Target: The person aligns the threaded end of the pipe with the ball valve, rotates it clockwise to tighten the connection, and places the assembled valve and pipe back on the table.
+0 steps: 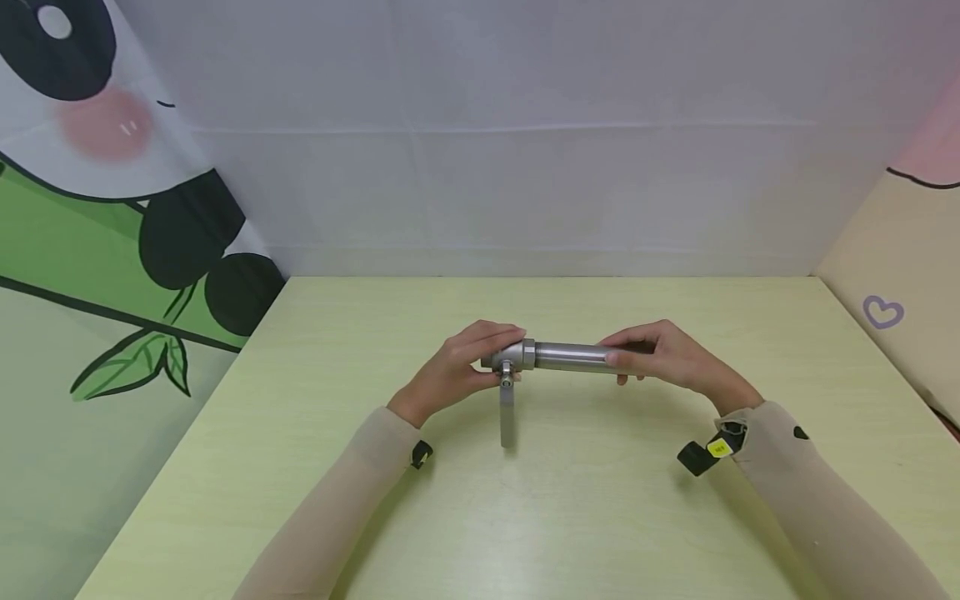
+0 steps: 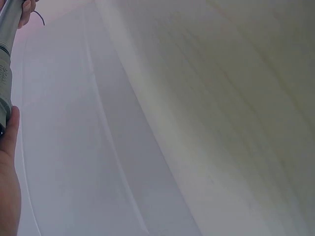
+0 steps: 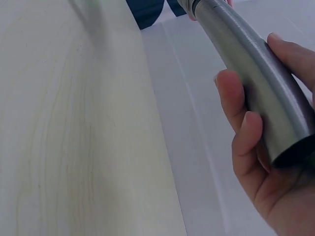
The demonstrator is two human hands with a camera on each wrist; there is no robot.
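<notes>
In the head view my left hand (image 1: 459, 365) grips a grey metal lever valve (image 1: 512, 354), whose flat handle (image 1: 507, 417) points down toward me. Out of the valve's right side runs a straight steel pipe (image 1: 573, 356), joined at a collar (image 1: 529, 354). My right hand (image 1: 675, 357) holds the pipe near its far right end, held level above the table. The right wrist view shows fingers and thumb curled round the pipe (image 3: 256, 73), with its open end by the palm. Raised lettering shows on the valve body (image 2: 5, 78) in the left wrist view.
Below the hands lies a pale wood-grain table (image 1: 585, 517). A grey-white cloth wall (image 1: 525, 192) stands along its back edge, with printed cartoon panels (image 1: 172, 225) at the left and a beige panel (image 1: 892, 275) at the right. Each wrist wears a black strapped device (image 1: 708, 454).
</notes>
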